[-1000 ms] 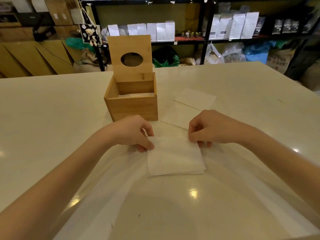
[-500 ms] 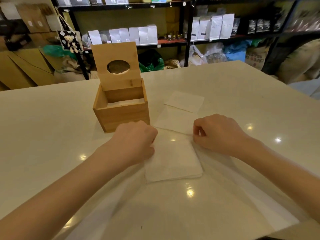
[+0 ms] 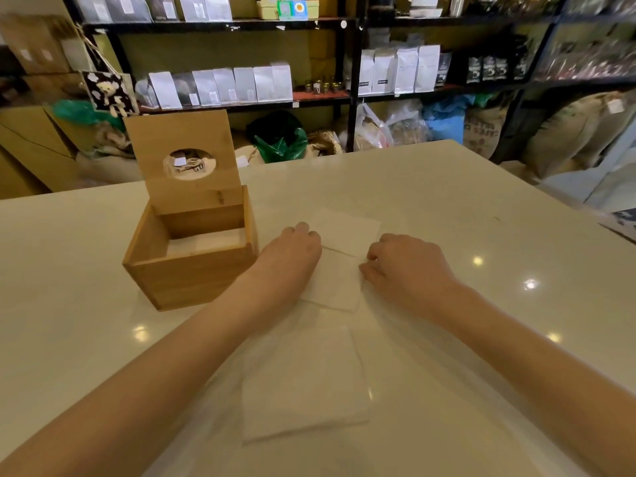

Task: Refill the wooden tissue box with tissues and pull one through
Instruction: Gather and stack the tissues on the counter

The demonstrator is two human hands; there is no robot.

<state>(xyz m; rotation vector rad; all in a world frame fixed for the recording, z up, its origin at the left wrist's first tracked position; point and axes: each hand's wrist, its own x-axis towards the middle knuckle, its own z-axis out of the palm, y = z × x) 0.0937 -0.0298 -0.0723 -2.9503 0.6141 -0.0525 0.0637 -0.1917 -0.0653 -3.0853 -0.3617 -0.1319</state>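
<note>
Wooden tissue box (image 3: 192, 266) open, tissue (image 3: 339, 284) half-hidden by hands (image 3: 290, 258)

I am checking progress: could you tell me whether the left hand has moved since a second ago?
Yes. The left hand has moved away from the person, from the near tissue stack to the middle one, alongside the wooden box.

Soft, even indoor light falls from above, leaving the scene moderately bright with a warm yellowish cast. The glossy table (image 3: 447, 215) carries several small white glints of overhead lamps, the sharpest to the right at mid-height. Shadows are faint and diffuse, darkest inside the wooden tissue box (image 3: 192, 270). The wide lens bows the shelves (image 3: 220, 24) and stretches the forearms at the lower corners. Fine detail is soft throughout, and the far shelves look slightly smeared.
</note>
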